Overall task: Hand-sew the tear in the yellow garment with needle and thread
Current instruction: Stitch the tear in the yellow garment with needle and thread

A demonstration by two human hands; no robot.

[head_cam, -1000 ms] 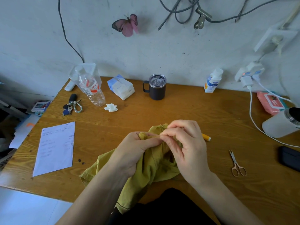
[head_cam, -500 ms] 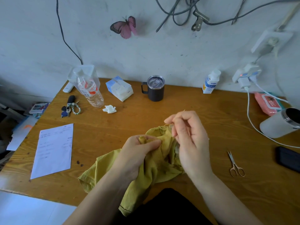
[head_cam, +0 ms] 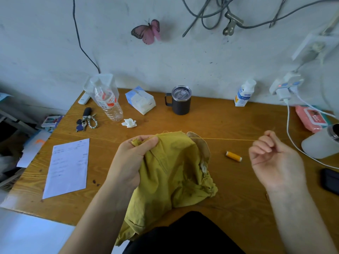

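The yellow garment [head_cam: 172, 173] lies bunched at the table's near edge and hangs over it. My left hand [head_cam: 135, 156] pinches a fold of the cloth at its upper left. My right hand [head_cam: 275, 158] is held out to the right, fingers closed on the needle, whose tip barely shows above them. A taut yellow thread [head_cam: 223, 139] runs from the garment's top edge to that hand. A yellow thread spool [head_cam: 233, 156] lies on the table between garment and right hand.
On the wooden table [head_cam: 211, 121] stand a dark mug [head_cam: 180, 102], a plastic bottle [head_cam: 108, 101], a tissue pack [head_cam: 140, 102], keys [head_cam: 85, 121], a paper sheet [head_cam: 67, 166], a white bottle [head_cam: 244, 94], a pink wipes pack [head_cam: 311, 119], white cables [head_cam: 289, 129] and a phone [head_cam: 330, 180].
My right hand has left the garment and swung far to the right, drawing the thread out taut. The left hand kept its pinch on the cloth. The spool is now uncovered.
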